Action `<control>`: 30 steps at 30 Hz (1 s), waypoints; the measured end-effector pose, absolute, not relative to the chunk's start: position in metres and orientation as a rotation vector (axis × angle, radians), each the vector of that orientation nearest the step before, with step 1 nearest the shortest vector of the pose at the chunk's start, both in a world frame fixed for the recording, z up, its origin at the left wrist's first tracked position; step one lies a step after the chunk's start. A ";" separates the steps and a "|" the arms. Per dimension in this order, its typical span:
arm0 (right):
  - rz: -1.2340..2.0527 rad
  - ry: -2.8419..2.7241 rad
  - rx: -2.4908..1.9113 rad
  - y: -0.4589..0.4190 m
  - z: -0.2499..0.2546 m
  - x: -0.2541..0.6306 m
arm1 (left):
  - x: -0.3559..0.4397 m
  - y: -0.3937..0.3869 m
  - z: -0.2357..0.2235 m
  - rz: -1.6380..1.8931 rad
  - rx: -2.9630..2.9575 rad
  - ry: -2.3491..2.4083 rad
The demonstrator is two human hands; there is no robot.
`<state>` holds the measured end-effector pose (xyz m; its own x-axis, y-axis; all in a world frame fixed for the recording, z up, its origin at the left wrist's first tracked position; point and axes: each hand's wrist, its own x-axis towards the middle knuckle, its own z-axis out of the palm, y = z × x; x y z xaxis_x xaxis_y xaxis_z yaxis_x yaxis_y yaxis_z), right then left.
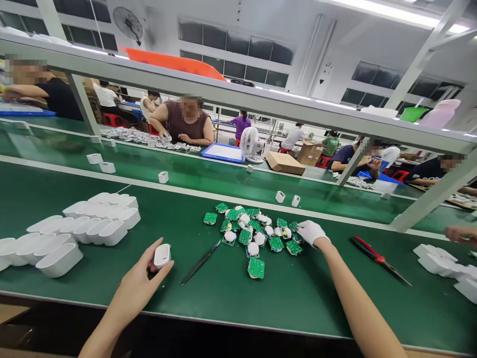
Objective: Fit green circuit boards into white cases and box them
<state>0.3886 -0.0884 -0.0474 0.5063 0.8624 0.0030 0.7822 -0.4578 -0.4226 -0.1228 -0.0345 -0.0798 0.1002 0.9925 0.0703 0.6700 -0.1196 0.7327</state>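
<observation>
My left hand point(136, 283) is closed around a small white plastic housing point(162, 256), thumb and fingers on its sides, a little above the green work surface. On my right hand point(313, 232) is a white glove. Its fingers are closed at the right end of a loose pile of green circuit boards point(245, 236), touching a circuit board point(294, 247) there; the fingertips are partly hidden. Several boards carry white round parts. One separate circuit board point(256, 267) lies at the front of the pile. Tweezers point(201, 262) rest between my left hand and the boards.
Rows of white housings point(89, 226) stand at left, and more white housings point(439, 261) at right near another person's hand point(462, 233). Red-handled pliers point(380, 259) lie right of my arm. Beyond runs a green conveyor belt point(219, 181) with scattered housings, below a shelf beam point(238, 89).
</observation>
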 end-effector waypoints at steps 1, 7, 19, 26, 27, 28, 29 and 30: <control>0.318 -1.374 -2.352 -0.093 -0.048 0.393 | -0.123 -0.034 -0.081 0.776 1.856 1.616; 0.509 -1.512 -2.050 -0.103 -0.047 0.401 | -0.118 -0.035 -0.080 0.755 1.877 1.723; 0.404 -1.292 -2.134 -0.105 -0.046 0.405 | -0.114 -0.038 -0.070 0.693 1.941 1.783; -0.053 -0.918 -2.325 -0.102 -0.046 0.410 | -0.113 -0.040 -0.069 0.673 1.893 1.797; -0.056 -0.974 -2.300 -0.101 -0.046 0.406 | -0.113 -0.040 -0.069 0.668 1.890 1.787; -0.043 -1.062 -2.264 -0.098 -0.046 0.400 | -0.112 -0.041 -0.069 0.667 1.891 1.779; -0.017 -1.167 -2.225 -0.094 -0.047 0.394 | -0.112 -0.041 -0.069 0.671 1.893 1.777; 0.015 -1.271 -2.190 -0.090 -0.049 0.388 | -0.111 -0.042 -0.068 0.685 1.891 1.786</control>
<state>0.3879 -0.0901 -0.0489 0.5416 0.7933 0.2781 0.7865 -0.3614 -0.5008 -0.1107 -0.0419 -0.0681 0.0394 0.9980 0.0503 0.7754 -0.0623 0.6284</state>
